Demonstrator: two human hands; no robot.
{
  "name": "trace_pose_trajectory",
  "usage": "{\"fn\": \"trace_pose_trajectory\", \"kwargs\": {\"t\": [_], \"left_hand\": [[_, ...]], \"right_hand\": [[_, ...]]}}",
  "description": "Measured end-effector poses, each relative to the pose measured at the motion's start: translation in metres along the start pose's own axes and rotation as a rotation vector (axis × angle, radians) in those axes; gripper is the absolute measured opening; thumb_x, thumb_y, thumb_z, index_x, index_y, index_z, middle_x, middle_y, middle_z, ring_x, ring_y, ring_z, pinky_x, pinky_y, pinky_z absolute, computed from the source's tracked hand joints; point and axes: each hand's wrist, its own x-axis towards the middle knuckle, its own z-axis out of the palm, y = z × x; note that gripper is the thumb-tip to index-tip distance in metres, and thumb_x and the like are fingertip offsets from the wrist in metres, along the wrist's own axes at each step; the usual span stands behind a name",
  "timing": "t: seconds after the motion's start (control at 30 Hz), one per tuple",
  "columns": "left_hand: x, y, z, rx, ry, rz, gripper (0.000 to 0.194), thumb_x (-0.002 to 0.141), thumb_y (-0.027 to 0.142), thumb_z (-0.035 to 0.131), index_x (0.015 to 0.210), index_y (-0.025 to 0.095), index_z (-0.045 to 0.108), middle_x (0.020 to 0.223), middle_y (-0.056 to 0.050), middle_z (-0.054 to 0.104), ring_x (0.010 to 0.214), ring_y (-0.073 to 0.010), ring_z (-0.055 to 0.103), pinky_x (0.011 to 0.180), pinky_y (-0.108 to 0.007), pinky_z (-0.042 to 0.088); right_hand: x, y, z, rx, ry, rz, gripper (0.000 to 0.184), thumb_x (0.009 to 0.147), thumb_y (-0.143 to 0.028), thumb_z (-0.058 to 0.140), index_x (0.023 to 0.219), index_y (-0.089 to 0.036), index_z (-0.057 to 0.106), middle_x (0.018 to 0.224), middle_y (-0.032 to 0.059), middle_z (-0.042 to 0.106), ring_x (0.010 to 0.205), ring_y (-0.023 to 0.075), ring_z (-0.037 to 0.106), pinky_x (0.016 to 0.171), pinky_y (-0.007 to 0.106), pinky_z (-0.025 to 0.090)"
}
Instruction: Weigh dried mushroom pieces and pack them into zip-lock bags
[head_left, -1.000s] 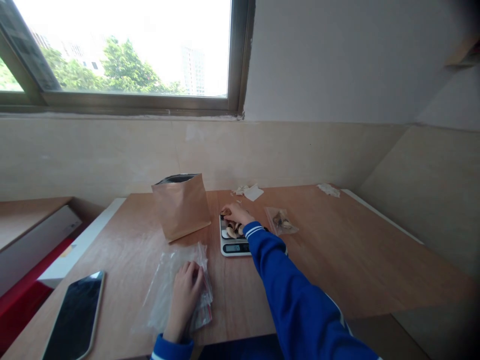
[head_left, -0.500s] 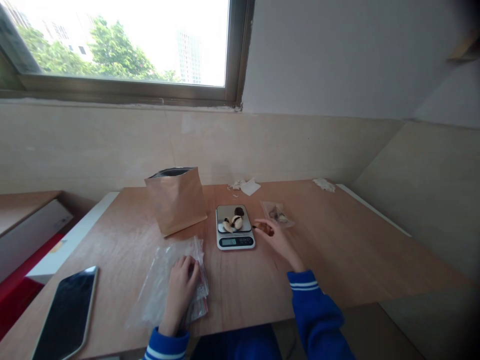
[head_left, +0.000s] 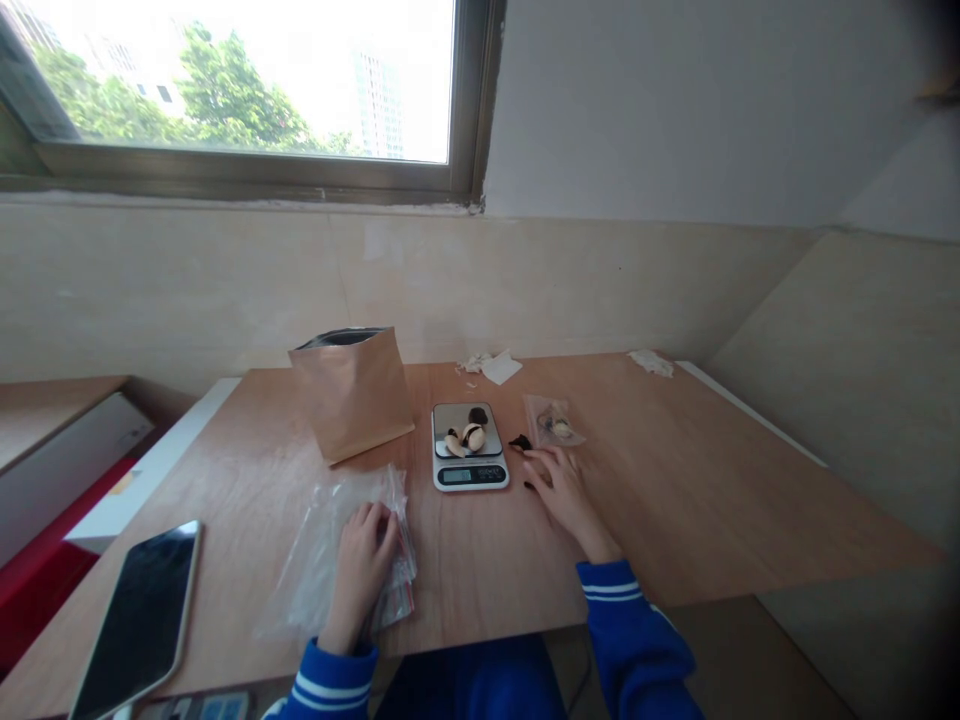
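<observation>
On the stack of clear zip bags (head_left: 315,560) lies my left hand (head_left: 361,560), its fingers curled in; a dark patch shows between thumb and forefinger, and I cannot make out what it is. My right hand (head_left: 566,495) rests on the table right of the kitchen scale (head_left: 471,476), with thumb and fingers apart. Its fingertips are beside a small dark dried piece (head_left: 520,442); a dark spot shows at the thumb tip. Pale and dark pieces that look like dried mushrooms (head_left: 474,437) lie on the scale's plate. The display is lit, but its figures are unreadable.
A small clear bag (head_left: 555,422) with similar pieces lies behind my right hand. An open brown paper pouch (head_left: 352,400) stands left of the scale. A phone (head_left: 139,615) is at the front left. Crumpled white paper (head_left: 501,367) lies near the wall.
My right hand has come down and slightly nearer to me, its grip loosened from the brownish piece. A dark piece now shows beside its fingertips. My left hand stays on the bags.
</observation>
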Motion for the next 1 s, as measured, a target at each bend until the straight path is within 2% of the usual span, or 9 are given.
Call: {"fn": "trace_pose_trajectory", "kwargs": {"t": [0.2,0.33,0.47,0.57,0.67,0.73,0.8,0.87,1.0], "left_hand": [[0.0,0.0,0.001,-0.024,-0.012,-0.003,0.026,0.094,0.034,0.041,0.073,0.021,0.05,0.077,-0.004,0.055,0.075,-0.0218,0.054,0.07,-0.036,0.04],[0.0,-0.001,0.002,-0.014,-0.005,-0.001,0.025,0.093,0.033,0.042,0.073,0.021,0.051,0.077,-0.003,0.055,0.074,-0.0213,0.054,0.069,-0.035,0.04],[0.0,0.0,0.001,-0.005,-0.006,0.002,0.025,0.093,0.033,0.043,0.073,0.021,0.05,0.076,-0.003,0.054,0.073,-0.0209,0.053,0.069,-0.035,0.041],[0.0,0.001,0.001,-0.008,-0.001,0.001,0.025,0.094,0.033,0.042,0.073,0.021,0.051,0.076,-0.003,0.054,0.074,-0.0211,0.054,0.07,-0.036,0.041],[0.0,0.001,0.001,-0.008,0.001,0.0,0.025,0.094,0.033,0.041,0.074,0.021,0.051,0.076,-0.003,0.055,0.073,-0.0212,0.054,0.069,-0.036,0.041],[0.0,0.002,0.001,-0.006,0.004,0.004,0.025,0.094,0.033,0.041,0.074,0.021,0.052,0.076,-0.003,0.055,0.073,-0.0214,0.055,0.069,-0.035,0.042],[0.0,0.002,0.001,-0.005,0.008,0.008,0.025,0.093,0.032,0.042,0.074,0.021,0.052,0.077,-0.003,0.056,0.074,-0.0214,0.056,0.07,-0.035,0.042],[0.0,0.003,0.0,-0.005,0.014,0.008,0.024,0.093,0.032,0.042,0.074,0.021,0.053,0.077,-0.004,0.057,0.074,-0.0213,0.056,0.07,-0.036,0.043],[0.0,0.005,0.0,0.002,0.019,0.0,0.025,0.093,0.033,0.042,0.073,0.021,0.052,0.077,-0.004,0.057,0.073,-0.0215,0.056,0.069,-0.035,0.043]], "right_hand": [[0.028,-0.005,0.024,-0.022,-0.062,-0.076,0.027,0.091,-0.019,0.048,0.11,-0.016,0.065,0.114,0.0135,0.06,0.109,0.0287,0.053,0.099,0.046,0.044],[0.038,0.003,0.036,-0.071,-0.124,-0.058,0.026,0.086,-0.01,0.046,0.103,-0.016,0.065,0.104,0.0131,0.063,0.102,0.0283,0.055,0.094,0.043,0.046],[0.04,0.008,0.036,-0.063,-0.115,-0.044,0.027,0.084,-0.006,0.042,0.093,-0.02,0.063,0.093,0.0079,0.065,0.094,0.0247,0.058,0.087,0.039,0.047],[0.046,0.005,0.029,-0.007,-0.053,-0.007,0.026,0.083,-0.006,0.042,0.091,-0.021,0.061,0.089,0.0064,0.067,0.089,0.0236,0.059,0.084,0.038,0.048],[0.059,-0.011,0.019,0.149,0.103,0.067,0.024,0.084,-0.014,0.047,0.105,-0.019,0.059,0.095,0.0097,0.068,0.087,0.024,0.063,0.079,0.038,0.05],[0.072,-0.028,0.015,0.248,0.161,0.076,0.029,0.086,-0.021,0.05,0.114,-0.017,0.056,0.1,0.0115,0.069,0.088,0.0235,0.065,0.078,0.037,0.052],[0.087,-0.047,0.015,0.303,0.119,0.02,0.027,0.088,-0.024,0.051,0.113,-0.019,0.059,0.101,0.0102,0.069,0.089,0.0219,0.065,0.081,0.036,0.052],[0.102,-0.064,0.022,0.333,0.021,-0.06,0.022,0.088,-0.022,0.051,0.105,-0.021,0.063,0.1,0.0077,0.07,0.091,0.0201,0.065,0.084,0.035,0.051],[0.122,-0.081,0.04,0.327,-0.136,-0.127,0.021,0.083,-0.012,0.053,0.096,-0.021,0.067,0.095,0.0051,0.071,0.096,0.0201,0.062,0.088,0.037,0.05]]}}
